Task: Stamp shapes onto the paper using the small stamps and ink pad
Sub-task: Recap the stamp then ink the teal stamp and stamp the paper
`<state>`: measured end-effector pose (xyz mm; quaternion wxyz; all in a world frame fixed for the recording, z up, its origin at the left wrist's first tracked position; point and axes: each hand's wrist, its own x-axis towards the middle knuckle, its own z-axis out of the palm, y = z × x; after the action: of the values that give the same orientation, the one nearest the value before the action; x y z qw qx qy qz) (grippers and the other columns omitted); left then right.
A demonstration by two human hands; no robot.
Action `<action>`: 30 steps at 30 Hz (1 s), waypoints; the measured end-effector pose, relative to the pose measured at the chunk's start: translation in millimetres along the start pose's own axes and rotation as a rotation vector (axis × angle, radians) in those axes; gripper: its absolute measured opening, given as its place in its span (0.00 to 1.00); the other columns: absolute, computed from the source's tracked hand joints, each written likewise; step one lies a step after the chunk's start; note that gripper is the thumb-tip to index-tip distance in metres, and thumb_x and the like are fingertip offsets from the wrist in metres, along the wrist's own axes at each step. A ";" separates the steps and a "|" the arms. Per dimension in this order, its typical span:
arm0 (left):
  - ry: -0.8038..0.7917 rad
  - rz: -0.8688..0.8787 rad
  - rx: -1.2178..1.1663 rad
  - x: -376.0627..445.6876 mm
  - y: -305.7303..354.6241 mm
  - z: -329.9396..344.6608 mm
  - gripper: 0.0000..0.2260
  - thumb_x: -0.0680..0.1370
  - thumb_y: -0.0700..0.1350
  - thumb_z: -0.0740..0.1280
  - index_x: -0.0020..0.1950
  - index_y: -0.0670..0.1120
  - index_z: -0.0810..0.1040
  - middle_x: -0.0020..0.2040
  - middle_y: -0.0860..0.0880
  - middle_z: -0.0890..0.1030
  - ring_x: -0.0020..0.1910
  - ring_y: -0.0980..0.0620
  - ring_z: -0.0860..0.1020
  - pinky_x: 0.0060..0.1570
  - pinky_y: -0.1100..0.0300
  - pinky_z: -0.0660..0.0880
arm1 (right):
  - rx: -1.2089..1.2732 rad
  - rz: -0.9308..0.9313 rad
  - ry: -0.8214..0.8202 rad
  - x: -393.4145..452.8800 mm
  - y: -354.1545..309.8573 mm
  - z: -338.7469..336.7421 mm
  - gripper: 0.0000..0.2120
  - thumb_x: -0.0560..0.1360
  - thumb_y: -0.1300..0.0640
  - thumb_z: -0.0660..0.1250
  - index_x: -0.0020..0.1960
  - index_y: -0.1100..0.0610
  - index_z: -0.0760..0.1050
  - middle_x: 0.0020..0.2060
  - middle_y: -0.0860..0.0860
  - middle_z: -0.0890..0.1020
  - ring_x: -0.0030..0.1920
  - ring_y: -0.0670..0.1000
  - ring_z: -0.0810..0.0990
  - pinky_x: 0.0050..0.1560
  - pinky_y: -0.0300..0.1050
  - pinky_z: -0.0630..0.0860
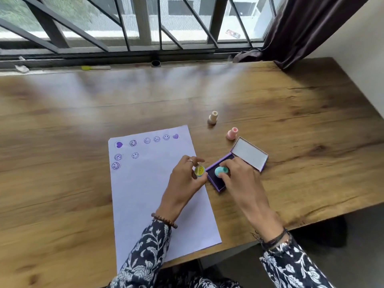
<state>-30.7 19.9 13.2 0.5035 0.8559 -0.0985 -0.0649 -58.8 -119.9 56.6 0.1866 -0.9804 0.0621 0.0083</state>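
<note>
Teal stamp [220, 171] sat pressed on the purple ink pad [217, 179], pinched by the right hand [242, 179]. Just beside it, at the edge of the paper [145, 196], the left hand [184, 179] gripped a yellow stamp [200, 170] with its face tilted up. Pushing sideways might have skidded the unsteadied pad. Beige [212, 117] and pink [232, 133] stamps stood clear beyond the open lid [249, 153], blocking nothing.
</note>
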 end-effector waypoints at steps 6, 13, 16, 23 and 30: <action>-0.080 -0.022 -0.036 2.5 -6.1 3.5 0.13 0.71 0.38 0.70 0.55 0.45 0.80 0.44 0.48 0.73 0.31 0.59 0.71 0.39 0.64 0.71 | -0.069 -0.027 -0.026 3.7 -6.0 4.2 0.04 0.74 0.56 0.66 0.47 0.56 0.75 0.44 0.52 0.79 0.43 0.54 0.80 0.36 0.42 0.66; -0.105 -0.027 -0.045 3.2 -13.5 4.3 0.14 0.69 0.39 0.71 0.54 0.51 0.81 0.43 0.49 0.74 0.33 0.58 0.72 0.37 0.65 0.71 | -0.034 0.015 -0.130 15.2 -7.6 2.6 0.04 0.72 0.58 0.69 0.46 0.56 0.77 0.43 0.52 0.81 0.44 0.53 0.79 0.40 0.43 0.71; -0.101 -0.011 -0.059 3.2 -16.4 4.4 0.15 0.69 0.40 0.71 0.54 0.53 0.81 0.43 0.50 0.74 0.33 0.58 0.73 0.37 0.65 0.71 | -0.046 0.068 -0.222 28.9 -6.6 -0.3 0.06 0.69 0.58 0.72 0.45 0.55 0.78 0.44 0.52 0.82 0.43 0.52 0.77 0.39 0.40 0.65; -0.083 0.019 -0.047 1.0 -22.2 7.4 0.17 0.70 0.39 0.72 0.56 0.53 0.80 0.45 0.53 0.73 0.38 0.66 0.72 0.38 0.76 0.66 | -0.054 0.180 -0.523 61.9 -5.7 -8.1 0.12 0.61 0.56 0.78 0.43 0.54 0.80 0.41 0.53 0.80 0.43 0.53 0.76 0.36 0.41 0.69; -0.091 0.030 -0.011 2.2 -25.3 7.1 0.14 0.70 0.45 0.69 0.56 0.51 0.80 0.46 0.54 0.73 0.39 0.68 0.70 0.40 0.78 0.64 | 0.029 0.174 -0.647 77.1 -6.0 -14.7 0.12 0.58 0.57 0.80 0.38 0.55 0.81 0.31 0.48 0.77 0.37 0.49 0.76 0.40 0.43 0.75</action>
<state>-27.4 25.3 -12.4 0.5041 0.8477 -0.1337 -0.0968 18.4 -129.0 69.5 0.2090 -0.9153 0.0832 0.3340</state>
